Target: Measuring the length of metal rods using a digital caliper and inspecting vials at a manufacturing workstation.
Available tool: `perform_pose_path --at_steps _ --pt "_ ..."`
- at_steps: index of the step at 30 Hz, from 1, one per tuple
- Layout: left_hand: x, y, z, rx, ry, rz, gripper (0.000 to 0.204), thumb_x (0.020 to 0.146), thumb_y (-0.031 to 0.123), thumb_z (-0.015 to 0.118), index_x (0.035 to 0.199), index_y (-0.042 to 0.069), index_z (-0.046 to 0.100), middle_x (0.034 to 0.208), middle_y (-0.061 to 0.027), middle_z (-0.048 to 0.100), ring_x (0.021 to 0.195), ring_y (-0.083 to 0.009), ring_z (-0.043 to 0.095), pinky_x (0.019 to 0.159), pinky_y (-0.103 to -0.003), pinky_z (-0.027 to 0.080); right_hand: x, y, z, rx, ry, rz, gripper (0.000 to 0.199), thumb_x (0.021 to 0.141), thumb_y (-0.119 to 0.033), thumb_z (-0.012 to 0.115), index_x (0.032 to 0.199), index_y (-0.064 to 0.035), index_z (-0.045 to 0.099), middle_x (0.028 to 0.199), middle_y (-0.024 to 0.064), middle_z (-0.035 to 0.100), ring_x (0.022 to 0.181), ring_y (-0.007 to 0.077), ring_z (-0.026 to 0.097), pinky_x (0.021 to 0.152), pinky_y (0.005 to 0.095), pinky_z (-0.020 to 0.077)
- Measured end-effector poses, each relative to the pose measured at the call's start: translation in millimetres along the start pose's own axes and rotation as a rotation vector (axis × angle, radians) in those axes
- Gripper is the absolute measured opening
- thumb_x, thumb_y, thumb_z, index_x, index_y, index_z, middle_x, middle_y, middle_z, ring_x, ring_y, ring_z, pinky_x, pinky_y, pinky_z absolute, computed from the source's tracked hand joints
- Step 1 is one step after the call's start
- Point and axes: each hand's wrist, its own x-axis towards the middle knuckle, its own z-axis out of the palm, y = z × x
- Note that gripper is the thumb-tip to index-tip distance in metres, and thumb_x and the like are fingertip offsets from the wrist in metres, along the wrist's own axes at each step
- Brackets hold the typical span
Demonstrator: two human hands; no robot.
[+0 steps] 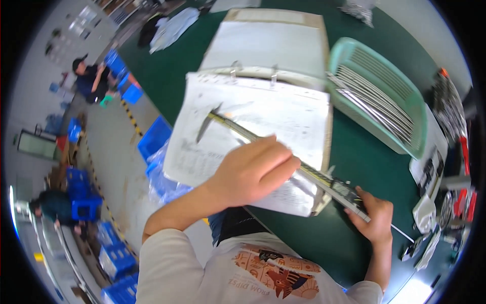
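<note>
Your left hand (pixel 258 169) is curled around the beam of a digital caliper (pixel 316 177), its fingers folded over, holding it near the middle. Your right hand (pixel 373 215) pinches the same tool at its lower-right end, thumb and fingers beside the display (pixel 347 191). So the caliper is in both your hands, running diagonally from the upper left, beyond your left hand, down to your right.

One pair of jaws sits at the far upper-left tip and the other close to the display, so the slider stands drawn well out along the beam. The two-handed hold probably serves to steady the beam with the left while the right controls the slider. A thin rod (pixel 403 233) sticks out past your right hand.

The caliper crosses above the printed sheets (pixel 253 101) of a ring binder (pixel 276 43), which lies spread on the green desk (pixel 329 243) in front of you, likely so that the pages can be read. Whether the tool touches the paper, you cannot tell. To the binder's right, the pale green basket (pixel 419 134) keeps slender metal rods (pixel 374 96) together, apparently within reach of your right hand.
</note>
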Motion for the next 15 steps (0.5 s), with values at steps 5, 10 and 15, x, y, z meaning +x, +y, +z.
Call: perform_pose_path --at_steps 5,10,15 --pt "-55.9 7.8 -8.3 0.066 -0.021 -0.082 0.022 0.066 0.002 0.064 0.088 0.001 0.064 0.086 -0.0098 0.06 0.079 -0.0249 0.061 0.076 -0.036 0.053 -0.1 8.7 1.9 -0.005 0.009 -0.012 0.046 0.072 -0.035 0.067 0.099 0.0012 0.061 0.078 0.0171 0.063 0.07 0.0349 0.06 0.065 0.0383 0.0462" --pt "-62.5 -5.2 -3.5 0.055 0.014 -0.141 0.022 0.064 0.001 0.063 0.086 0.001 0.063 0.085 -0.0089 0.059 0.081 -0.024 0.06 0.079 -0.037 0.053 -1.4 3.6 0.2 -0.052 -0.001 -0.027 0.045 0.074 -0.036 0.066 0.099 0.0012 0.061 0.078 0.0182 0.062 0.07 0.0353 0.06 0.064 0.0385 0.0463" --pt "-64.0 -10.7 1.2 0.076 0.031 -0.105 0.018 0.065 0.004 0.06 0.082 0.002 0.056 0.083 -0.0061 0.053 0.081 -0.021 0.056 0.083 -0.036 0.051 -0.6 3.0 1.3 -0.076 -0.01 -0.042 0.045 0.075 -0.036 0.066 0.099 0.0016 0.061 0.076 0.0183 0.062 0.07 0.0351 0.061 0.063 0.0385 0.0466"
